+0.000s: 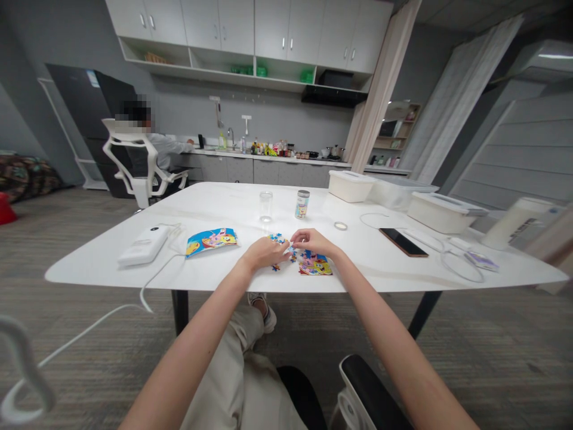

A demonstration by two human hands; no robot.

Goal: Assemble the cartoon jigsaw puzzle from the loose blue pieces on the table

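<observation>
My left hand (267, 252) rests low over a pile of small, colourful jigsaw puzzle pieces (278, 238). Its fingers are bent together at the pile, and what they hold is hidden. Opposite it, my right hand (314, 241) has thumb and fingers curled into a pinch at the pile's right side, with a puzzle piece apparently at the tips. Just below the right hand lies a partly joined puzzle (316, 263) showing yellow and pink cartoon figures. A curled picture sheet (212, 241) with similar figures on blue lies left of my left hand.
Behind the pile stand a clear jar (265, 207) and a printed canister (302, 205); a ring-shaped lid (341, 226) lies nearby. A phone (403, 242), cables and white boxes (351, 186) occupy the right. A white device (144, 246) sits left. A person (156, 149) sits beyond.
</observation>
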